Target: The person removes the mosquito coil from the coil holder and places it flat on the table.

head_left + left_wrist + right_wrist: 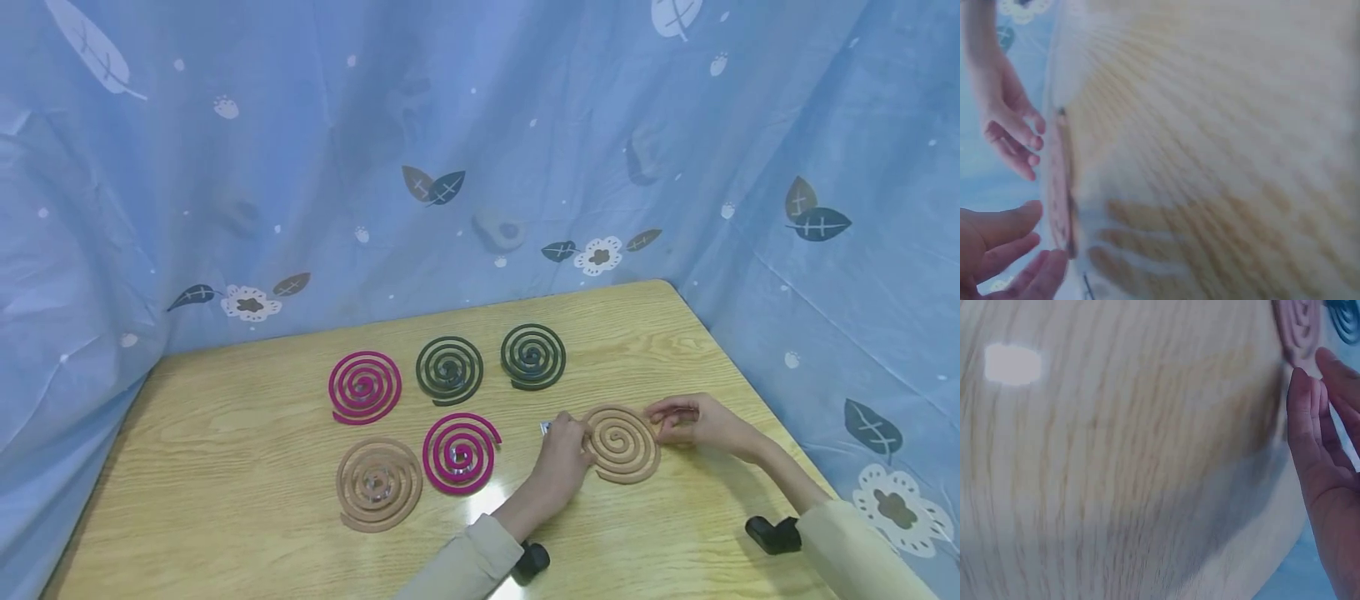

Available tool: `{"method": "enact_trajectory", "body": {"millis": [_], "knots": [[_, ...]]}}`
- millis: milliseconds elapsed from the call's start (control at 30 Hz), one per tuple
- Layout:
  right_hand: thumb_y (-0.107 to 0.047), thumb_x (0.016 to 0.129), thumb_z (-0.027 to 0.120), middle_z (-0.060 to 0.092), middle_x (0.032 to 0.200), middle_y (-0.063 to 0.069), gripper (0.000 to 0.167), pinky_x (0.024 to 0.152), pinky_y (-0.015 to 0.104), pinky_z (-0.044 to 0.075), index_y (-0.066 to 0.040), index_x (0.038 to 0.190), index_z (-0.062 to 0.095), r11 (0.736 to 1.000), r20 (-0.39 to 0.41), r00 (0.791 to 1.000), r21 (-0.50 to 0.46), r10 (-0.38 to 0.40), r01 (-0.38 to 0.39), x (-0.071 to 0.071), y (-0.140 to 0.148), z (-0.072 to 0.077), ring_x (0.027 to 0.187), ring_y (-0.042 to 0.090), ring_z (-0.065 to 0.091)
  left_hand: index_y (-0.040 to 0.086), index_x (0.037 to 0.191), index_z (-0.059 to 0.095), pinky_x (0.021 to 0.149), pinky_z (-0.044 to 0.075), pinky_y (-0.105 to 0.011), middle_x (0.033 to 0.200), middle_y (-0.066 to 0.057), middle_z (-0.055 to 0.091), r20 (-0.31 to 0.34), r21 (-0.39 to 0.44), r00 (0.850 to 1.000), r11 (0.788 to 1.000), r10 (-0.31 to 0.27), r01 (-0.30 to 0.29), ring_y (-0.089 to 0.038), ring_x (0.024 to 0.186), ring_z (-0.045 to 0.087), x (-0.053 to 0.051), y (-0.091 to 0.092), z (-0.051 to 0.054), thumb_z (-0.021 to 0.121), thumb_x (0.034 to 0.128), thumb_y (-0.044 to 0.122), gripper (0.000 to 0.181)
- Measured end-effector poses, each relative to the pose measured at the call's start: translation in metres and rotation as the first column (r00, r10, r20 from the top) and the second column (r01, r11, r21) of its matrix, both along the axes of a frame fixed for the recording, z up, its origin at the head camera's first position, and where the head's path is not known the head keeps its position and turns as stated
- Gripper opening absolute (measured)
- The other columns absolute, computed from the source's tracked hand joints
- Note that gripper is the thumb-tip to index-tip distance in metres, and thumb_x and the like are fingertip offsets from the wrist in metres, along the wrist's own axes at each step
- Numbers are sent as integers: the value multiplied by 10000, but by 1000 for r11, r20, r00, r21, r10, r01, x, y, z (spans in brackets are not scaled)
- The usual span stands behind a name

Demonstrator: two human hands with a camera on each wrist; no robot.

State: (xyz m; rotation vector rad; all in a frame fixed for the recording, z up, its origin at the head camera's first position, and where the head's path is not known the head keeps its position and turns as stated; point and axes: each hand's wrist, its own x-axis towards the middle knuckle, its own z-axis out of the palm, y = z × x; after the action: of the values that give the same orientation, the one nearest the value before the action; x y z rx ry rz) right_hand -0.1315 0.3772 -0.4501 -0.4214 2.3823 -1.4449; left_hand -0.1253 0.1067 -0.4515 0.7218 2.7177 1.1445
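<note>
A light brown spiral coil (617,437) lies on the wooden table between the two hands. At its left edge are the fingertips of my left hand (558,460), which seem to touch the rim. My right hand (699,423) is by the right edge, fingers slightly bent. In the left wrist view, the coil (1060,187) appears edge-on beside the parted thumb and fingers of my left hand (1007,253); a small gap separates it from my right hand (1007,115). The right wrist view has my right hand (1321,447) just below the coil (1299,328); contact is unclear.
Left of the hands lie two magenta coils (365,387) (459,454) and another light brown coil (378,483). Two dark green coils (450,371) (532,357) are farther back. A small whitish piece (545,427) sits beside my left hand. Blue curtains (360,167) border the table.
</note>
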Motion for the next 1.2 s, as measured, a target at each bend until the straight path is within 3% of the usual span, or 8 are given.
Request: {"method": "enact_trajectory", "body": {"millis": [67, 167, 333, 467, 700, 800, 1000, 1200], "knots": [[-39, 897, 648, 655, 1100, 215, 395, 755, 245, 581, 120, 1243, 545, 999, 5, 1000, -24, -25, 25, 2, 2, 2, 922, 135, 657, -45, 1048, 695, 641, 485, -112, 907, -81, 629, 13, 82, 1000, 996, -23, 22, -94, 784, 555, -1, -4, 3, 767, 770, 6, 292], [-44, 928, 605, 611, 1242, 177, 396, 822, 253, 572, 99, 1288, 520, 996, 11, 999, -74, -48, 49, 4, 3, 6, 1030, 153, 636, -38, 1097, 681, 712, 534, -125, 1016, -135, 684, 28, 227, 997, 972, -66, 58, -167, 874, 644, -5, -10, 7, 747, 795, 2, 312], [-59, 935, 599, 618, 1273, -13, 369, 871, 216, 540, 44, 1287, 556, 990, -33, 995, -108, -98, 94, 2, -5, 9, 1086, 145, 617, -30, 1157, 660, 848, 558, -216, 1177, -140, 661, 135, 457, 984, 888, -119, 45, -277, 1079, 629, -16, -18, 9, 715, 822, -20, 339], [-77, 929, 616, 619, 1275, 10, 359, 888, 191, 521, 26, 1271, 581, 987, -85, 989, -112, -122, 112, -3, -15, 10, 1080, 124, 618, -40, 1161, 653, 838, 561, -219, 1180, -128, 663, 152, 530, 983, 848, -100, 4, -302, 1094, 620, -27, -23, 8, 706, 829, -28, 336], [-76, 932, 613, 551, 1298, 248, 381, 891, 190, 516, 37, 1292, 558, 977, -94, 984, -168, -150, 132, -15, -32, 7, 1070, 111, 616, -10, 1187, 647, 855, 546, -198, 1203, -117, 653, 97, 598, 991, 802, -88, 12, -298, 1106, 616, -45, -26, 4, 710, 827, -11, 365], [-91, 932, 618, 536, 1309, 264, 396, 896, 189, 514, 26, 1304, 552, 975, -88, 985, -180, -146, 128, -25, -40, 7, 1073, 112, 618, -20, 1191, 640, 853, 549, -202, 1210, -123, 648, 86, 608, 993, 794, -84, 14, -303, 1107, 614, -53, -28, 4, 705, 832, -9, 365], [-102, 927, 629, 523, 1354, 209, 430, 919, 227, 522, 37, 1321, 529, 971, -12, 996, -221, -94, 89, -49, -54, 9, 1097, 139, 609, -6, 1194, 645, 847, 550, -192, 1190, -128, 654, 72, 566, 997, 825, -38, -9, -282, 1100, 621, -66, -37, 12, 713, 825, -12, 375], [-126, 932, 627, 527, 1375, 137, 466, 958, 308, 518, 64, 1337, 496, 970, 19, 998, -235, -61, 64, -71, -64, 11, 1124, 132, 596, 38, 1258, 613, 888, 550, -277, 1212, -108, 647, 115, 559, 992, 822, 45, -103, -275, 1096, 612, -79, -48, 19, 707, 849, 32, 420]]}}
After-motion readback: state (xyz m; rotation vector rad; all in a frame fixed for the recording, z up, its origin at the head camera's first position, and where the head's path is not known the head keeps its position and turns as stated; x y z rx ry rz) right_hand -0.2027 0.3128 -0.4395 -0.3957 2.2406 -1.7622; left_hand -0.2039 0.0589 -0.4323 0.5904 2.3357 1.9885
